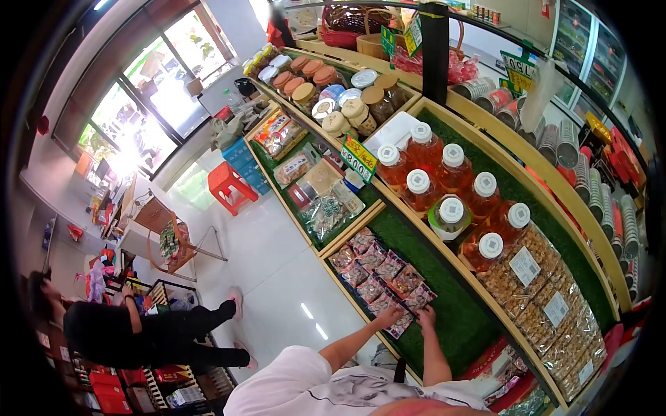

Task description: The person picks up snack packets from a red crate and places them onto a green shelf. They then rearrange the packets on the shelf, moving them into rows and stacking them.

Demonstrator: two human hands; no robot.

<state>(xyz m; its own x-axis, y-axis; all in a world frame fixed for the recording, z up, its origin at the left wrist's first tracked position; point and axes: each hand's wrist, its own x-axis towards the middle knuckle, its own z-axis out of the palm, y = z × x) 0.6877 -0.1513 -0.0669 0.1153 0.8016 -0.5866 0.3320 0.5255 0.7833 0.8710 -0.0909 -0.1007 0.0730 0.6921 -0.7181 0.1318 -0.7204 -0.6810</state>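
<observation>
Rows of small snack packets (378, 269) with dark, pinkish wrappers lie on the green turf of a wooden display bin. At the near end of these rows, my left hand (388, 317) has its fingers closed at the edge of a snack packet (399, 326). Just to the right, my right hand (426, 319) is closed at the other side of that packet. The fingertips are small and partly hidden against the wrappers.
Orange-liquid bottles (454, 166) with white caps stand in the higher bin, beside bagged nut-like snacks (527, 274). Lidded jars (354, 111) fill the far bins. A red stool (231, 187) and wooden chair (170, 236) stand left. A person in black (149, 333) stands behind at lower left.
</observation>
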